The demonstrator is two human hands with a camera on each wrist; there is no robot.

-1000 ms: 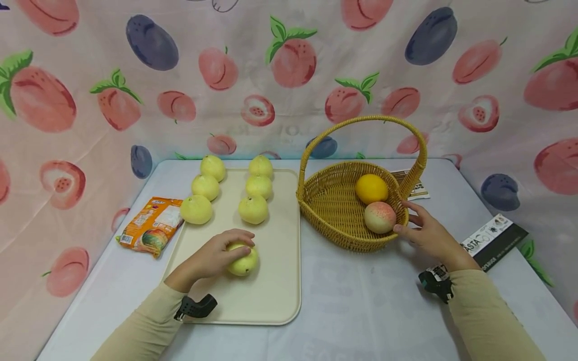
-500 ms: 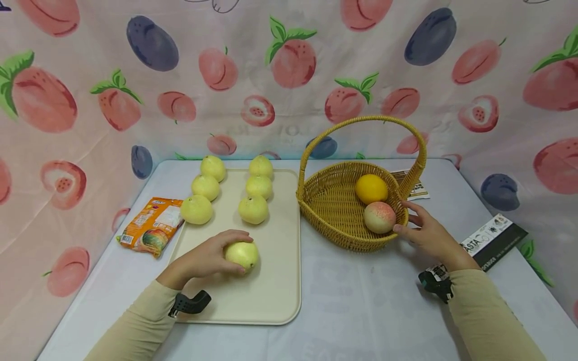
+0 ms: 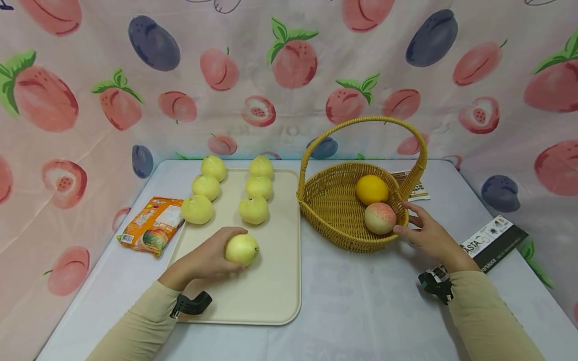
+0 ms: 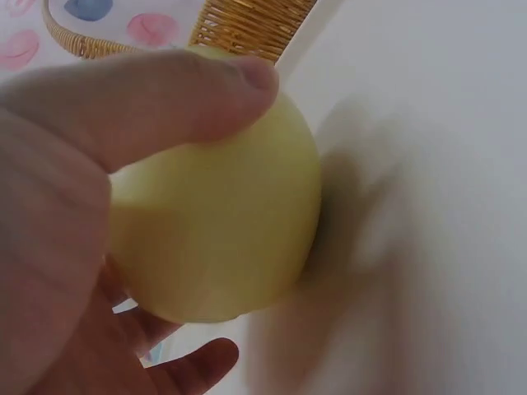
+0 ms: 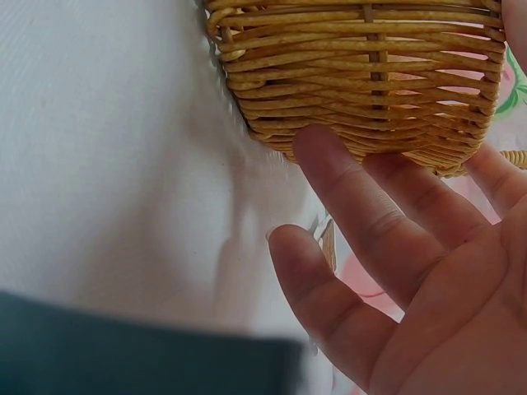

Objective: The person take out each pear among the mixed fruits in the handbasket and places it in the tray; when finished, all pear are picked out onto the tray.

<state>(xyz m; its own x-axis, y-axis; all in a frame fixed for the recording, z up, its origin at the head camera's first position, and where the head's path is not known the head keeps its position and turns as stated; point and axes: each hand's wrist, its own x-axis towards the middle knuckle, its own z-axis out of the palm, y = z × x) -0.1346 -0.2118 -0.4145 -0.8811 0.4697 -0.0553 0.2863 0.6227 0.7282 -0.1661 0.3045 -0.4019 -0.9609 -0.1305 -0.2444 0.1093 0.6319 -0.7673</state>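
Note:
My left hand [image 3: 209, 254] grips a pale yellow-green round fruit [image 3: 242, 249] over the front half of the beige tray [image 3: 273, 296]. In the left wrist view, the thumb lies across one side of the fruit [image 4: 222, 222] and fingers show on its opposite side; its shadow falls on the tray. My right hand [image 3: 429, 238] holds the right end of a heart-shaped wicker basket [image 3: 329, 205], thumb and index finger at the rim. Several fingers touch the woven wall [image 5: 354, 82] in the right wrist view. Inside the basket are a yellow-orange fruit [image 3: 372, 189] and a peach [image 3: 380, 218].
Several matching fruits form two rows at the tray's back, a left row [image 3: 205, 187] and a right row [image 3: 259, 187]. An orange snack packet [image 3: 153, 225] lies left of the tray. Behind the right arm is a black-and-white box [image 3: 494, 243]; a brown-and-white packet [image 3: 420, 192] lies behind the basket.
My left hand has closed around the front fruit, which has turned so its dark end faces right and shifted slightly up in the head view. The right hand and basket have stayed put.

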